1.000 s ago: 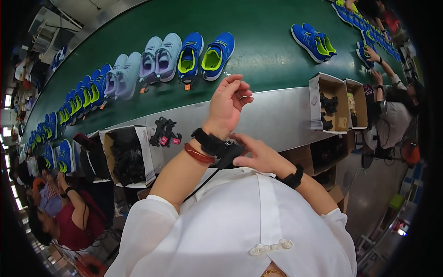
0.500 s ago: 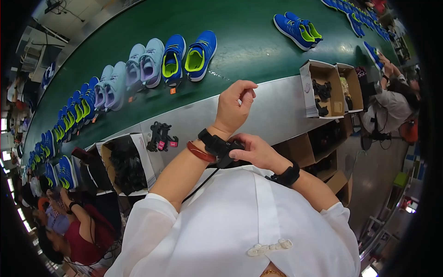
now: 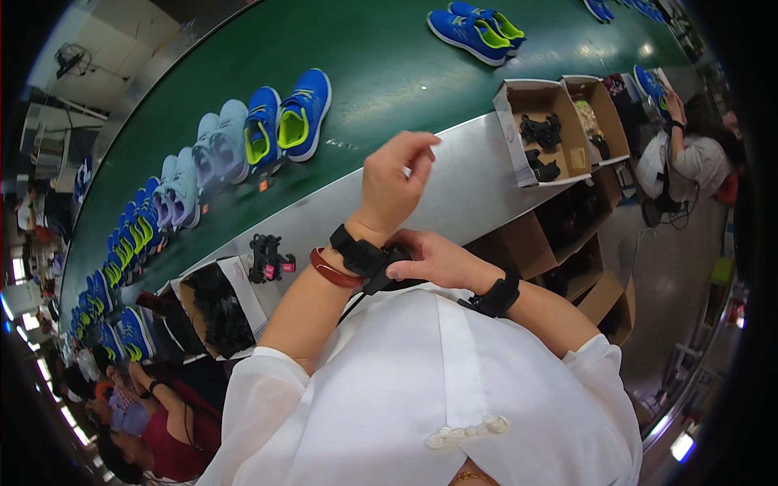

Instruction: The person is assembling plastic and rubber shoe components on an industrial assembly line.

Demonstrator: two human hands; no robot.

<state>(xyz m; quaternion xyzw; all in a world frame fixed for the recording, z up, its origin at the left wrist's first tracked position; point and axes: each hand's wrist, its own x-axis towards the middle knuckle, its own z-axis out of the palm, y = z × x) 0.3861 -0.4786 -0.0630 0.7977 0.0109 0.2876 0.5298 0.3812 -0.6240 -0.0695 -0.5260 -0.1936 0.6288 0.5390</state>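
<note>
My left hand (image 3: 393,182) is raised over the edge of the metal ledge. Its fingers are loosely curled, with nothing visible in them. A black strapped device (image 3: 365,259) sits on the left wrist, beside a reddish-brown bangle (image 3: 335,270). My right hand (image 3: 438,257) grips that device between thumb and fingers. Another black wrist strap (image 3: 493,298) circles the right wrist. Beyond the hands, blue shoes with lime linings (image 3: 305,116) and pale blue shoes (image 3: 223,142) stand in pairs on the green work surface (image 3: 373,73).
Black plastic pieces (image 3: 267,259) with pink tags lie on the metal ledge (image 3: 462,174), beside a box of black items (image 3: 223,308). Open cartons (image 3: 539,134) stand at right. Farther off is a blue pair (image 3: 476,32). A co-worker at right (image 3: 689,166) handles a shoe; another sits lower left (image 3: 174,429).
The view has shifted, and the shoes and cartons appear farther left. My right hand keeps its grip on the wrist device. The co-worker at right has moved the shoe slightly.
</note>
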